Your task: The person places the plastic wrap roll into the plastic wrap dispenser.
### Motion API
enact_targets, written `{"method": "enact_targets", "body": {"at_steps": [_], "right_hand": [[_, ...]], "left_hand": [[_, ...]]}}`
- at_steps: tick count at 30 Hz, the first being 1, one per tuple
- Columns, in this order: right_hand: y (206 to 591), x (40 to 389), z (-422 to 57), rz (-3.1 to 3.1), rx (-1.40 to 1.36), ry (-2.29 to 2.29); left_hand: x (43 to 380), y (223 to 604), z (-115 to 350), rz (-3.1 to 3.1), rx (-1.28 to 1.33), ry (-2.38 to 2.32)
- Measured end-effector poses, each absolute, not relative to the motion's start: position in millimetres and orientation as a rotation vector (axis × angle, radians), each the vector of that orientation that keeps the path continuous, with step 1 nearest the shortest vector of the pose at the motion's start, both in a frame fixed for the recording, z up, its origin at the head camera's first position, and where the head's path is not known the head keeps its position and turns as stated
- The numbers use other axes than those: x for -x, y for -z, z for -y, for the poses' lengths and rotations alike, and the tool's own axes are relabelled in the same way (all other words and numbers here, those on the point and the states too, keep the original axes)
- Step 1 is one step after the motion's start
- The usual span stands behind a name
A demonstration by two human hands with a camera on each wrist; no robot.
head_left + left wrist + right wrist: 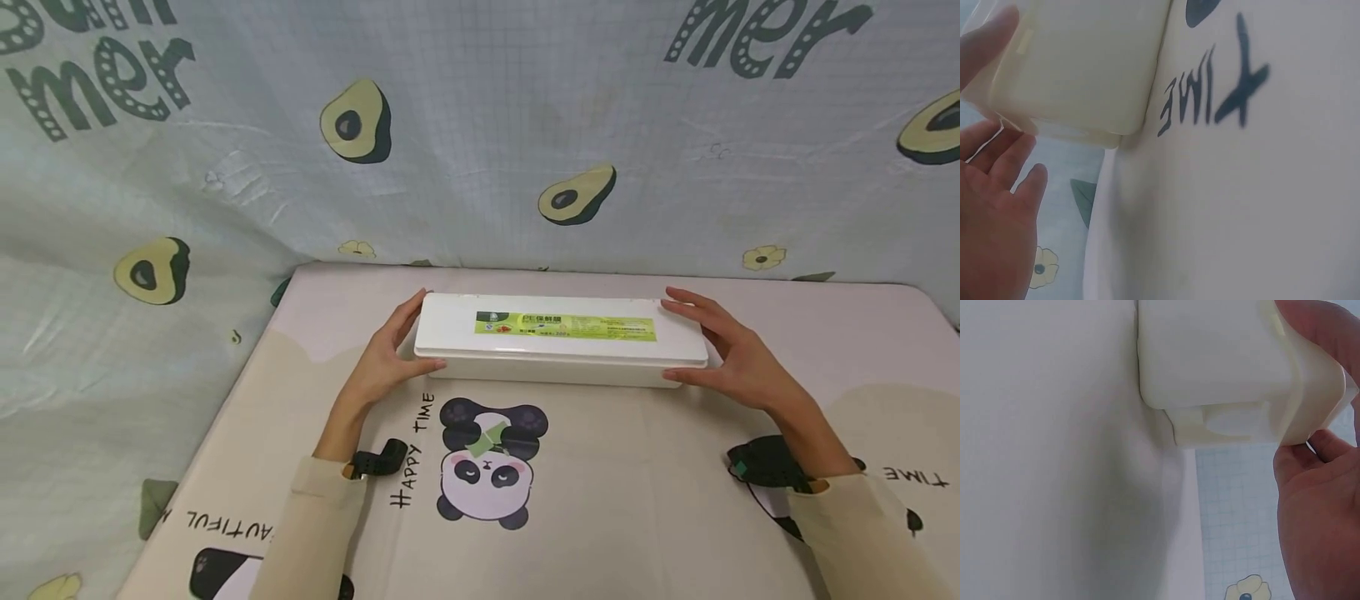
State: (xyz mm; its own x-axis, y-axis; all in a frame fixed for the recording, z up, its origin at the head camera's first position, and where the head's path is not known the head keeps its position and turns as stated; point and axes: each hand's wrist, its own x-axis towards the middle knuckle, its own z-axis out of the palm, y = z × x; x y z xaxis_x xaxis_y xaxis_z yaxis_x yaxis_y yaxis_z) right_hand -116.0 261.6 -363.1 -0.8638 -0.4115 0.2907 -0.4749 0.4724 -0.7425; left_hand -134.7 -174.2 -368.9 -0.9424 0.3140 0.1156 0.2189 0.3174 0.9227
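Observation:
A long white cling film box (446,325) with a green and yellow label (566,326) on its lid lies crosswise at the far part of the table. At its left end my left hand (382,358) holds it, thumb on the front side and fingers toward the back corner. The right end is held by my right hand (738,350), thumb at the front and fingers reaching over the lid's back corner. In the left wrist view, the box's end (1085,69) meets the tabletop. The right wrist view shows a recess (1235,419) in the other end.
The table (600,492) has a cover printed with a panda (487,467) and lettering. Behind it hangs a pale curtain (465,100) with avocado prints. Dark straps with wrist cameras sit on the left wrist (381,458) and right wrist (772,462).

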Motion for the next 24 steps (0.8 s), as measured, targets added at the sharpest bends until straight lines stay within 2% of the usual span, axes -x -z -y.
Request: {"method": "enact_targets", "body": {"at_steps": [24], "right_hand": [[368.5, 119.2, -264.0, 2.594, -0.851, -1.410]], "left_hand": [[135.0, 377.7, 176.1, -2.464, -0.533, -1.764]]}}
